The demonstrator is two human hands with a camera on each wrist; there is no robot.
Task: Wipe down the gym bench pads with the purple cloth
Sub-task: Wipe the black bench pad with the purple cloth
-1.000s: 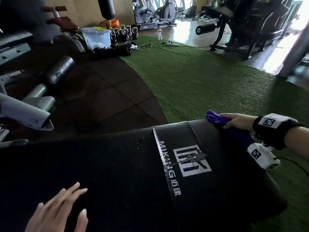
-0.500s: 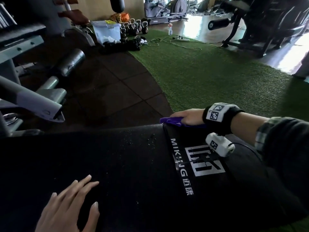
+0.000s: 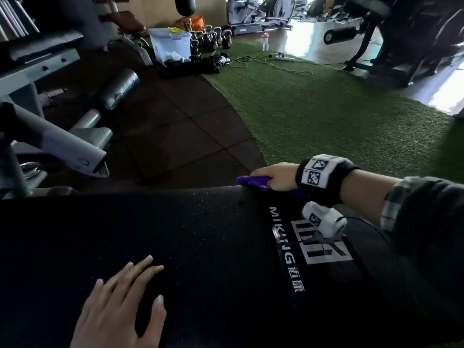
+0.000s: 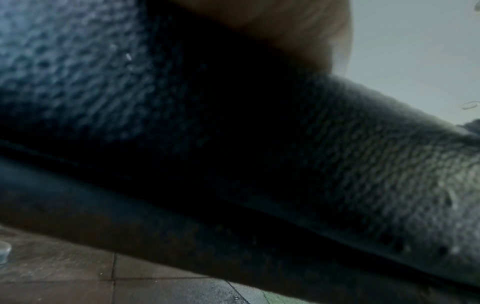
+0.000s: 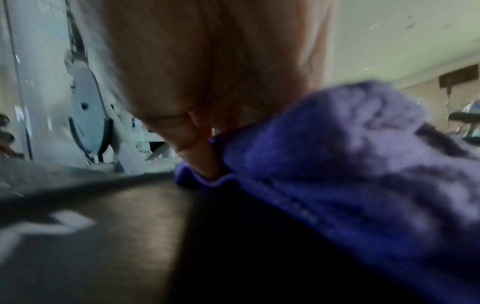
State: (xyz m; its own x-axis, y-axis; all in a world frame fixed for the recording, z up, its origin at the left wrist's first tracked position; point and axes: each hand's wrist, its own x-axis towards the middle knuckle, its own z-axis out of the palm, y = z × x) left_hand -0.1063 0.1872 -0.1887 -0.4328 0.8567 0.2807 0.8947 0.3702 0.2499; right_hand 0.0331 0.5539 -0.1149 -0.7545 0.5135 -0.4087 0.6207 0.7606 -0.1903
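A black bench pad with a white logo fills the lower head view; fine white specks dot its top. My right hand grips the purple cloth and presses it on the pad's far edge, just beyond the logo band. In the right wrist view the cloth bunches under my fingers on the pad. My left hand lies flat with straight, spread fingers on the pad's near left. The left wrist view shows only the textured pad up close.
Grey machine frames and roller pads stand at the left. Beyond the pad lie dark floor tiles and green turf. A clear storage bin, several kettlebells, a spray bottle and cables sit far back.
My right hand has slid the purple cloth leftward along the pad's far edge, from the right end to just past the logo band. My left hand has stayed flat on the pad.
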